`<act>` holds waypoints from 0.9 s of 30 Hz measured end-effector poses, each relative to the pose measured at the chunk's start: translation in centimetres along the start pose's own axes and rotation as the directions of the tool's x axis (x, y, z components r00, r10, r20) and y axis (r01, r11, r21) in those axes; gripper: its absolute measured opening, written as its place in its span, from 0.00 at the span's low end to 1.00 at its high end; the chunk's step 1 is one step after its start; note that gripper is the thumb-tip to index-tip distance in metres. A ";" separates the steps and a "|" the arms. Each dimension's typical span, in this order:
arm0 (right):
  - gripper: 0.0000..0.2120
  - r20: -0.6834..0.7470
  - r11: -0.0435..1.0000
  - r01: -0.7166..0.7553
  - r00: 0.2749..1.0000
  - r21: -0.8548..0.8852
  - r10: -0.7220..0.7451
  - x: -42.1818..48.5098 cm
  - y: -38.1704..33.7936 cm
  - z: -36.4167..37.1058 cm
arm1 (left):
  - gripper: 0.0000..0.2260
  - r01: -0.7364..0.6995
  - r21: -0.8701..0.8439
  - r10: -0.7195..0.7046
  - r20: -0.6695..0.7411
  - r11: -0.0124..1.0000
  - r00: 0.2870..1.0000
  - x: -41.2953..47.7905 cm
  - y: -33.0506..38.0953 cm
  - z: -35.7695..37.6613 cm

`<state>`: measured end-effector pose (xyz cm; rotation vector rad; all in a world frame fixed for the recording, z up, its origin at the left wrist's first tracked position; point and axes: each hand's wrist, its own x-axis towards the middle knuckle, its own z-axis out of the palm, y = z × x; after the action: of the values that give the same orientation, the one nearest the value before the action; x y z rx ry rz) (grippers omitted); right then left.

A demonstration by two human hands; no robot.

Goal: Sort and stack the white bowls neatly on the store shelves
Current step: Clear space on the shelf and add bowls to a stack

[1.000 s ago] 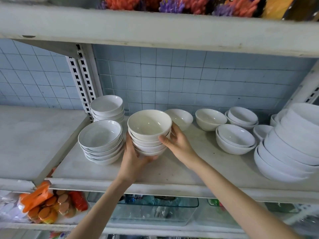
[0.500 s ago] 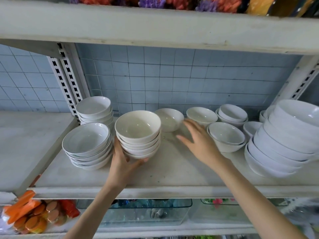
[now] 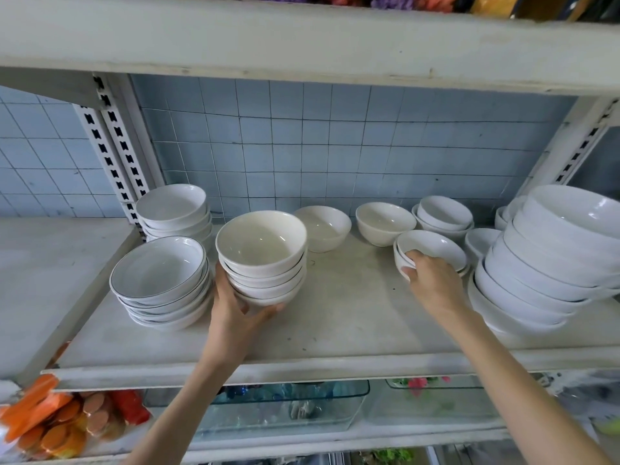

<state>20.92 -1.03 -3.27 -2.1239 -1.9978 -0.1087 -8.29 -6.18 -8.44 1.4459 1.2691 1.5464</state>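
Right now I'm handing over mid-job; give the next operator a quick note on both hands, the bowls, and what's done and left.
Left hand grips the base of the stack of cream round bowls at shelf centre.
Right hand grasps the small pair of white shallow bowls.
Done: two dark-rimmed white bowl stacks at left, tall leaning stack of large white bowls at right.
Left: two loose cream bowls at the back and small stacks at back right remain unsorted on the white shelf board.
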 end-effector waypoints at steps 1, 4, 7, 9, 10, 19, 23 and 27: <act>0.11 -0.008 1.000 0.008 1.000 0.007 -0.008 -0.1 0.0 0.0 | 0.45 0.002 -0.003 -0.002 -0.001 1.000 1.000 0.0 0.0 0.0; 0.12 -0.019 0.998 0.036 0.999 0.047 -0.035 -0.3 -0.2 0.0 | 0.45 0.001 -0.006 -0.001 -0.005 1.000 1.000 -0.1 0.1 0.0; 0.13 -0.010 0.995 0.053 0.999 0.086 -0.052 -0.5 -0.6 0.0 | 0.44 -0.004 -0.010 0.004 -0.005 1.000 1.000 0.0 0.1 0.1; 0.13 -0.006 0.991 0.066 0.998 0.114 -0.066 -0.6 -0.7 0.2 | 0.44 -0.008 -0.011 0.008 -0.003 1.000 1.000 0.0 0.1 0.1; 0.14 -0.002 0.988 0.076 0.997 0.135 -0.076 -0.7 -0.8 0.2 | 0.45 -0.010 -0.010 0.010 0.001 1.000 1.000 0.0 0.0 0.0; 0.11 0.033 0.918 0.162 0.982 0.361 -0.187 -2.2 -1.4 0.1 | 0.44 -0.013 -0.023 0.014 0.015 1.000 1.000 0.0 0.1 -0.1; 0.04 -0.025 0.880 0.182 0.981 0.438 -0.190 -2.5 -1.3 0.0 | 0.48 -0.014 -0.006 0.014 0.017 1.000 1.000 0.1 0.1 -0.3; 0.08 0.010 0.850 0.127 0.988 0.512 -0.154 -2.4 -0.9 -0.2 | 0.47 -0.067 0.076 0.068 -0.015 0.995 0.998 0.1 0.2 -0.2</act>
<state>19.83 -3.36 -3.50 -1.6561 -1.9308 0.4139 -8.51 -6.17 -8.20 1.5398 1.3142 1.5736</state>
